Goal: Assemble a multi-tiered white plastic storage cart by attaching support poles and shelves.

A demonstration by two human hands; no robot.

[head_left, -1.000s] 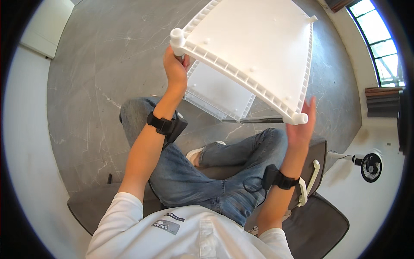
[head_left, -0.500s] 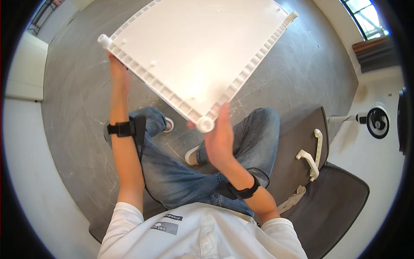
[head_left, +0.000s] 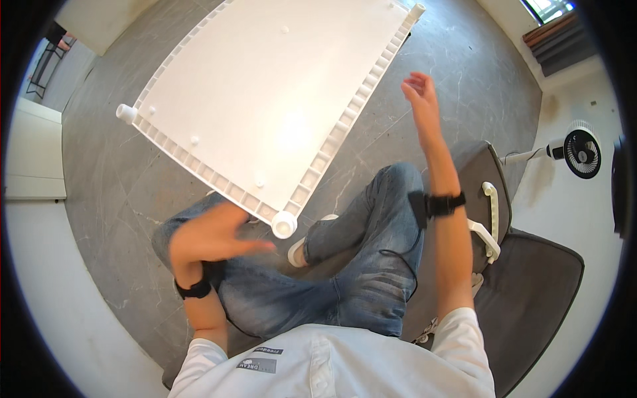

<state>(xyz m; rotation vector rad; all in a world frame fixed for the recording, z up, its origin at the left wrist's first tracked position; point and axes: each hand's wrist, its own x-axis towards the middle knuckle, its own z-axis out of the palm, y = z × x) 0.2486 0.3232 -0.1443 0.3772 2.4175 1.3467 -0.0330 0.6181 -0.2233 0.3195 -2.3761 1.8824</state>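
A large white plastic panel (head_left: 252, 99) tilts in front of me, with a ribbed rim and round sockets at its corners. Its nearest corner socket (head_left: 284, 225) is over my lap. My left hand (head_left: 215, 237), slightly blurred, is just under the panel's near left edge, thumb stretched toward that corner. Whether it touches the rim I cannot tell. Off the panel's right side, my right hand (head_left: 423, 99) is raised with loosely bent fingers and nothing in it. What supports the panel from below is hidden.
On the dark grey seat (head_left: 531, 298) to my right lie white bent plastic pieces (head_left: 488, 239). A fan (head_left: 582, 154) stands by the right wall. White cabinetry (head_left: 33, 152) lines the left, and grey tiled floor (head_left: 113, 219) surrounds me.
My right hand has let go of the near corner and moved up and right. My left hand has come from the left corner back toward me. The panel has shifted left and nearer.
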